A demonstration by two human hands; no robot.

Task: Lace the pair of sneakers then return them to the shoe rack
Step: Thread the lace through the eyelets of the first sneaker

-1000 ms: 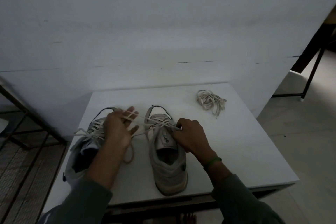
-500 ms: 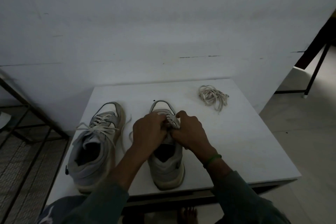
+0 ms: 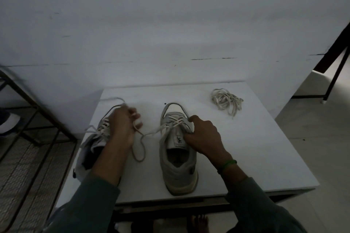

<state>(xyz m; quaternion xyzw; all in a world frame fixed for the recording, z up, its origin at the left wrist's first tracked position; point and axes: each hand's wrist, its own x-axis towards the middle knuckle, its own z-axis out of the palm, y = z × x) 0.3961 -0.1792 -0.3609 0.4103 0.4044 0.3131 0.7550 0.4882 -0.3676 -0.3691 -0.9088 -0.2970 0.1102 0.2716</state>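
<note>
Lacing unfinished: left hand point(image 3: 123, 128) fingers curled round lace point(image 3: 151, 133) from centre sneaker point(image 3: 178, 172); right hand point(image 3: 204, 136) gripping its upper. Second sneaker point(image 3: 86, 145) beneath left fingers. Racking outstanding.

No text can be read. The tongue label point(image 3: 177, 139) of the sneaker point(image 3: 179, 168) has a small dark figure and blurred print.

Two sneakers point(image 3: 178, 159) point(image 3: 94, 138), two hands point(image 3: 121, 126) point(image 3: 204, 136), one loose lace bundle point(image 3: 226, 100), one white table point(image 3: 246, 147).

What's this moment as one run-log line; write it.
phase: lacing | left hand holds lace | right hand grips centre sneaker | spare lace bundle on table
</note>
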